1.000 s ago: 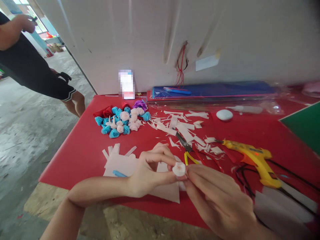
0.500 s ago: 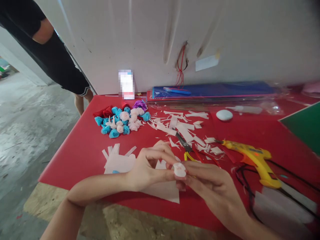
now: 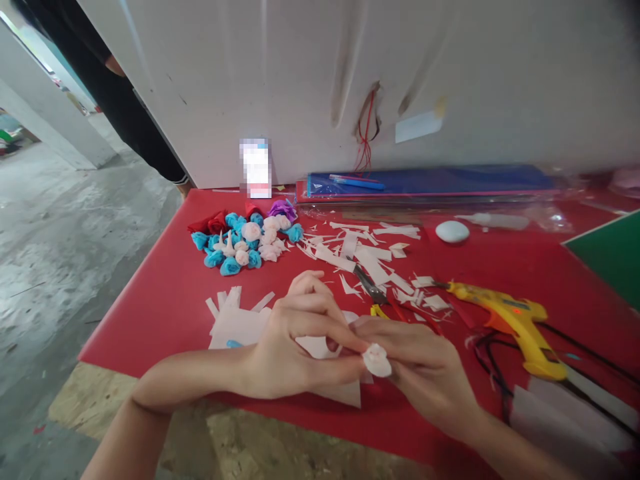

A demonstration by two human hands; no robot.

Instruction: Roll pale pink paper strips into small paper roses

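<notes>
A small white paper rose (image 3: pixel 377 359) is pinched between both my hands above the near edge of the red table (image 3: pixel 165 300). My left hand (image 3: pixel 295 347) grips it with thumb and forefinger from the left. My right hand (image 3: pixel 425 370) holds it from the right with fingers closed around it. White paper sheets (image 3: pixel 240 327) lie under my left hand. A pile of blue, white, red and purple paper roses (image 3: pixel 245 240) sits farther back on the left.
A yellow glue gun (image 3: pixel 510 320) with black cord lies at the right. Scissors (image 3: pixel 373 293) rest among white paper scraps (image 3: pixel 370 250). Wrapped coloured paper sheets (image 3: pixel 430 183) lie along the wall, beside a white oval object (image 3: pixel 452 231). A person in black (image 3: pixel 115 87) stands at far left.
Both hands have turned the paper rose and brought it slightly right and lower. The person at the far left has walked farther back, behind the wall's edge.
</notes>
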